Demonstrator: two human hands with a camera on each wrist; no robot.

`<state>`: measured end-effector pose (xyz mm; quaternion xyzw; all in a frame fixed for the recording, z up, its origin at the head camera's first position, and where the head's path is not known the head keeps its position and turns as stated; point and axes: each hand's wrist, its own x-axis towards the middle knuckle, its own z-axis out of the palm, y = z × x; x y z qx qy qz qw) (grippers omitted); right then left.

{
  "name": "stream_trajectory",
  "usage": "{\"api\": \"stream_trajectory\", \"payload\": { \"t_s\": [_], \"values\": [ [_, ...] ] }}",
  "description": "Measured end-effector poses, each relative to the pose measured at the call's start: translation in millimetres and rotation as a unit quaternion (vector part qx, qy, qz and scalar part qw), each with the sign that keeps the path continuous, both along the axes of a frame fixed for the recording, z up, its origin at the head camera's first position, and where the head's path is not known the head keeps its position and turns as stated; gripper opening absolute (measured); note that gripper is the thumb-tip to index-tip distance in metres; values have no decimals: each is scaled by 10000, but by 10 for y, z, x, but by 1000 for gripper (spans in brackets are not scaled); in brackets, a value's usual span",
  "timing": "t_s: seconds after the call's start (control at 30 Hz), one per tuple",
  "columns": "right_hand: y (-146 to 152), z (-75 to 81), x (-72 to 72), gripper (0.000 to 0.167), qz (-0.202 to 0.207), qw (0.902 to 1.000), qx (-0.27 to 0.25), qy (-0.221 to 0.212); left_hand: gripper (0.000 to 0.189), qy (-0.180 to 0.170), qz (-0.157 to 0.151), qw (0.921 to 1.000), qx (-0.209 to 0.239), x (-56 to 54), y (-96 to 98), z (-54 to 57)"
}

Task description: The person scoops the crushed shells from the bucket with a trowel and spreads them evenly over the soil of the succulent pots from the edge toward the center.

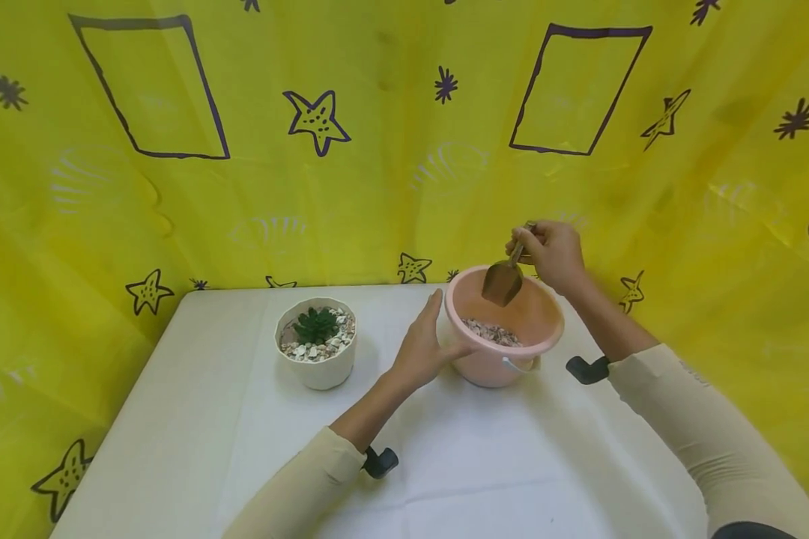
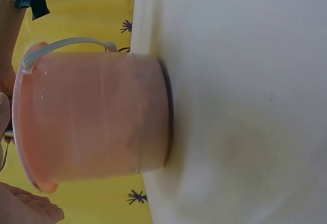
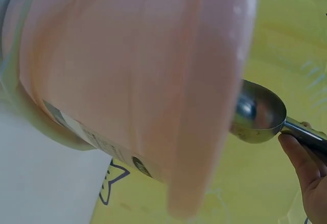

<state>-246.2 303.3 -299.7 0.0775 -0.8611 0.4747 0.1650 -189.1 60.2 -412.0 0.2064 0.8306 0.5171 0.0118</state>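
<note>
A pink bucket point(image 1: 488, 367) stands upright on the table, with mixed pebbles point(image 1: 492, 333) at its bottom. My right hand point(image 1: 556, 251) grips the handle of a metal scoop point(image 1: 502, 283). The scoop's bowl hangs down over the bucket's mouth, above the pebbles; in the right wrist view the scoop point(image 3: 260, 114) shows partly behind the rim, with no pebbles visible in it. Along the bucket's left side, my left hand point(image 1: 423, 348) is spread with fingers straight and the thumb by the front of the rim. In the left wrist view the bucket point(image 2: 97, 117) appears sideways.
A cream pot point(image 1: 320, 370) with a green succulent point(image 1: 315, 325) and white pebbles stands left of the bucket. White cloth point(image 1: 445, 457) covers the table. A yellow patterned curtain point(image 1: 377, 195) hangs behind it. The bucket's pale handle point(image 2: 71, 43) hangs on its outer side.
</note>
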Motion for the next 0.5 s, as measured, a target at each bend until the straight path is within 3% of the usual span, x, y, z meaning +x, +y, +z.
{"api": "stream_trajectory", "payload": {
  "t_s": [0.23,0.5],
  "values": [
    [-67,-207,-25,23,574,9911,1139,387,109,232,-16,9995,234,19,87,-72],
    [-53,-329,-27,18,787,9807,1787,55,110,226,16,9995,236,39,118,-68]
  ]
}}
